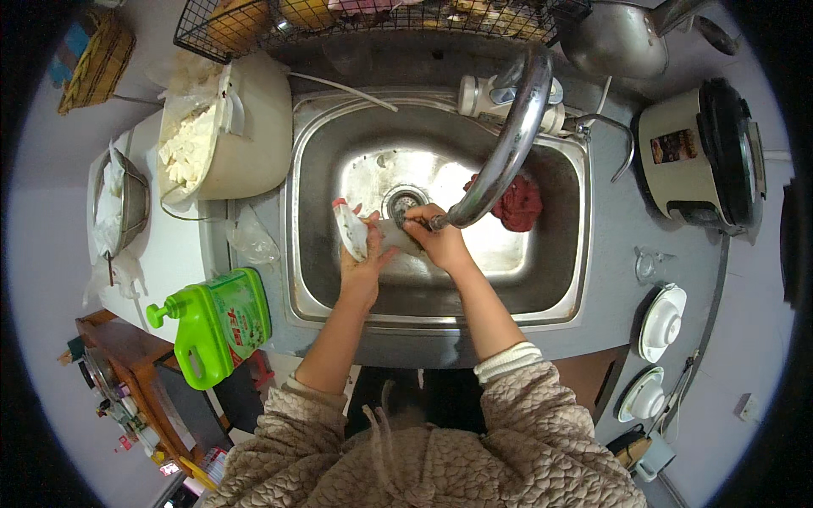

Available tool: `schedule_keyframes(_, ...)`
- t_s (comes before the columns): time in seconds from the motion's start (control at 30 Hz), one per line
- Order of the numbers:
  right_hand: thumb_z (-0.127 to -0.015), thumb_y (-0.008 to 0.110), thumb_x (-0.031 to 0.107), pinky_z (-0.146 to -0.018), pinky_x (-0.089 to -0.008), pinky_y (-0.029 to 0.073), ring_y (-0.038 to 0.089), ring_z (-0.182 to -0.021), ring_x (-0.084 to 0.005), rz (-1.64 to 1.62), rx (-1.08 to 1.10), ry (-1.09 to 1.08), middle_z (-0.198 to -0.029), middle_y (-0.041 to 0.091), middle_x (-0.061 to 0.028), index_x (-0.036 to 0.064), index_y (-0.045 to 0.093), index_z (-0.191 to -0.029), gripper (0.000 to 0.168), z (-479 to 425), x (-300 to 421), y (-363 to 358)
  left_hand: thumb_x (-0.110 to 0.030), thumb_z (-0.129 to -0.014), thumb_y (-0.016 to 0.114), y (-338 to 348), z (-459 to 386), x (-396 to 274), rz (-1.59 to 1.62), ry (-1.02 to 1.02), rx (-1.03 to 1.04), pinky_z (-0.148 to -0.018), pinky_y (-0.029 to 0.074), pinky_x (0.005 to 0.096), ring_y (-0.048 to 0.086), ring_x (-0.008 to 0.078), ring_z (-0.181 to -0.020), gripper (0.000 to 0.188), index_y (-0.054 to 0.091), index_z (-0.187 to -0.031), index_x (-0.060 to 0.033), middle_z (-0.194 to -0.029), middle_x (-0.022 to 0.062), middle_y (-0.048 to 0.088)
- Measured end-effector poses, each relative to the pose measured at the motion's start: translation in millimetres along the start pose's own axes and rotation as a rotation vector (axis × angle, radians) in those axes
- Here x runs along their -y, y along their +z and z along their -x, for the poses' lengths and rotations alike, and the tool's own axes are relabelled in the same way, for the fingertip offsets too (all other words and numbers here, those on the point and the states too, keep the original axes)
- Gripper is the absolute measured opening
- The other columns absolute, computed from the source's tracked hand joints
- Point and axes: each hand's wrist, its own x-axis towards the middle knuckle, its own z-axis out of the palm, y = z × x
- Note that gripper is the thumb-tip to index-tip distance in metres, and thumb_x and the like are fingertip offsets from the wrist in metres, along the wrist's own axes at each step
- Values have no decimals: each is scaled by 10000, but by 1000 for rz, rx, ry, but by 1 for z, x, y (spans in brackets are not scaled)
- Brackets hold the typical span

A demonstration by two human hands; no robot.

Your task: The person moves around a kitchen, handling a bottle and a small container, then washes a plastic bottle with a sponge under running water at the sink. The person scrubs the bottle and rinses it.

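Over the stainless steel sink (438,305), my left hand (363,263) holds a white object with a red end and dark specks (350,232), perhaps a container or dish; its exact kind cannot be told. My right hand (435,238) is beside it, fingers bent near the drain (404,202), under the mouth of the chrome faucet (517,133). A pale, greyish thing lies between the hands, and whether the right fingers grip it cannot be told. In the right part of the basin lies a crumpled dark red cloth (517,203).
Left of the sink stand a green pump jug (222,324), a clear plastic bag (253,236) and a large pale bin (254,140) with white pieces. At the right are a rice cooker (689,155), a glass (646,263) and upturned bowls (662,327). A wire basket (406,25) hangs behind.
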Motion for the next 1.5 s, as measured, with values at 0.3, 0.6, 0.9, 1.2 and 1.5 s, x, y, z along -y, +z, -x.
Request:
schedule_keyframes(0.3,-716,615,64,-668,-290,445,572,-717,-230,273,-134,108,-792,573,-114,29,609,-863,151,38,-6,-60,-197,-860,505,-10,16,-19,-124,53,-20,-850,399,367,394,150,-1064,494,273,-1295,-171,-1215,9,405)
schedule_keyframes(0.6,-680,644,48,-642,-347,429,560,-688,-275,437,-177,-55,-738,555,-89,55,512,-946,297,15,56,-104,-31,-813,534,-1,27,2,-286,229,180,-795,395,250,458,98,-883,424,379,-1207,-49,-973,19,483)
schedule_keyframes(0.9,-710,621,108,-736,-409,389,573,-782,-309,918,-88,-217,-824,601,-147,130,379,-1207,552,-64,139,-117,-79,-770,601,40,60,11,-714,466,64,-752,431,302,544,206,-830,377,448,-1107,-8,-921,117,538)
schedule_keyframes(1.2,-719,588,48,-767,-358,401,566,-784,-273,849,33,-167,-906,596,-141,144,404,-1224,546,-18,157,-138,-96,-717,653,34,54,37,-617,425,-121,-779,419,354,529,291,-892,445,444,-1101,-11,-972,164,515)
schedule_keyframes(1.5,-795,572,116,-729,-276,464,578,-780,-150,-743,56,351,-886,604,-43,0,565,-1021,254,42,1,-132,-49,-649,672,34,66,9,-769,429,-31,-877,364,341,476,294,-1005,557,422,-1146,-11,-1062,166,475)
